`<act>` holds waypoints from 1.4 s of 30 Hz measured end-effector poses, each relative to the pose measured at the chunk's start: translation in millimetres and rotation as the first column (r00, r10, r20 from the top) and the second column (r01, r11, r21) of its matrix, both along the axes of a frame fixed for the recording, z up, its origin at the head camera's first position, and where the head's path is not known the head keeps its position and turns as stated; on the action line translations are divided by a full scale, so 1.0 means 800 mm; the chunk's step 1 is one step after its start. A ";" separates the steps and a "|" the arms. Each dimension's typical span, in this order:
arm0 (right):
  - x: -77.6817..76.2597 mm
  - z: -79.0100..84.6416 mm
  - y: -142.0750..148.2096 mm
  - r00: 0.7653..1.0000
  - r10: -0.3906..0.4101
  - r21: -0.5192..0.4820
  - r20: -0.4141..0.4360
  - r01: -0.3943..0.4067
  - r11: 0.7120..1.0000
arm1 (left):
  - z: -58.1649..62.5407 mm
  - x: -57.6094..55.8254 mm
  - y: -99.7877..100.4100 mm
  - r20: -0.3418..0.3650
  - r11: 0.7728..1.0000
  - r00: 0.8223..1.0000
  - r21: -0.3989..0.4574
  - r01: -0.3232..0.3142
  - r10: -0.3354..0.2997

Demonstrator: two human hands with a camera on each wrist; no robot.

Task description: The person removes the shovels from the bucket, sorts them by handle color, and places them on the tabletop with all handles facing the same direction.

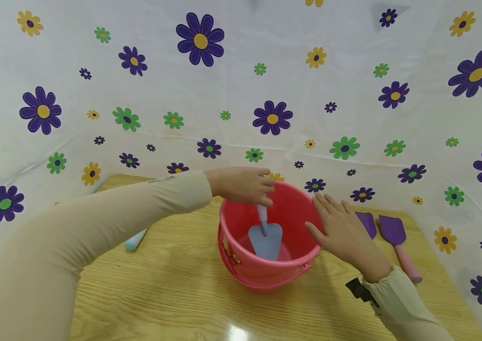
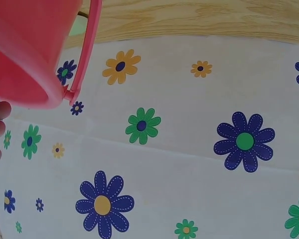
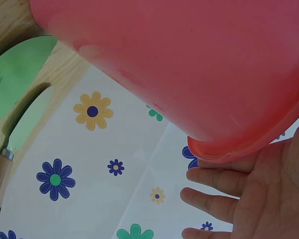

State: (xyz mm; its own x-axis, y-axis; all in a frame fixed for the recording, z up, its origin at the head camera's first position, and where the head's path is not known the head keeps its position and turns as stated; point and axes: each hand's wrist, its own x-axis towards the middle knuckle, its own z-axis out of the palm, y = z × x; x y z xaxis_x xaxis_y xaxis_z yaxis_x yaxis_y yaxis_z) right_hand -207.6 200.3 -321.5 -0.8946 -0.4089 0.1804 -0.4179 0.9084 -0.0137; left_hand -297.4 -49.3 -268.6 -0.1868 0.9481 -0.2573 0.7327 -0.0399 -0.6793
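Note:
A pink bucket [image 1: 241, 270] stands upright on the wooden table, its pink carrying handle hanging down the near side. Over its open top, my left hand [image 1: 245, 185] grips the pale handle of a spatula [image 1: 266, 241], whose light-blue blade points down inside the bucket. In the left wrist view only my fingertips [image 2: 1, 110] and part of that pale handle show at the left edge. My right hand [image 1: 343, 229] has its fingers extended at the bucket's right rim. The right wrist view has its palm and straight fingers beside the rim [image 3: 224, 158].
Right of the bucket lie a purple spatula [image 1: 393, 230] with a pink handle and another purple blade [image 1: 366, 222]. A light-blue handle [image 1: 135, 240] pokes out below my left sleeve. Beyond the bucket are a green rounded piece [image 3: 20, 74] and a wooden-handled blade [image 3: 32, 119]. Flowered cloth [image 1: 232, 90] surrounds the table.

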 end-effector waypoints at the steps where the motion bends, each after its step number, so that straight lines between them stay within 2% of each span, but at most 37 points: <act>1: 0.000 0.000 0.000 1.000 -0.001 0.000 0.000 0.001 1.000 | 0.001 0.000 -0.001 -0.006 1.000 1.000 0.008 -0.001 0.001; 9: 0.000 0.000 -0.001 1.000 -0.010 0.002 0.000 0.010 1.000 | 0.005 -0.004 -0.012 -0.087 0.994 0.995 0.100 0.051 -0.042; 19: 0.000 0.000 -0.001 1.000 -0.013 0.002 0.006 0.013 1.000 | 0.005 -0.006 -0.023 -0.053 0.977 0.998 0.215 -0.006 0.018; 28: 0.000 0.000 -0.001 1.000 -0.015 -0.009 0.017 0.016 1.000 | 0.002 -0.006 -0.034 0.019 0.943 0.998 0.326 -0.062 0.059; 42: 0.000 0.000 0.001 1.000 -0.006 -0.011 0.022 0.006 1.000 | 0.003 -0.011 -0.052 -0.068 0.889 0.996 0.458 -0.012 0.049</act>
State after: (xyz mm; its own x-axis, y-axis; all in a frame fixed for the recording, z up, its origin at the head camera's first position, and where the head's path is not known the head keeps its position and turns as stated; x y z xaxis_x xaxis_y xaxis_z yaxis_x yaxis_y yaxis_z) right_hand -207.9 200.7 -321.4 -0.9008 -0.4014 0.1655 -0.4118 0.9107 -0.0327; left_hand -306.0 -91.1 -266.3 -0.2193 0.9509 0.2184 0.6744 0.3095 -0.6704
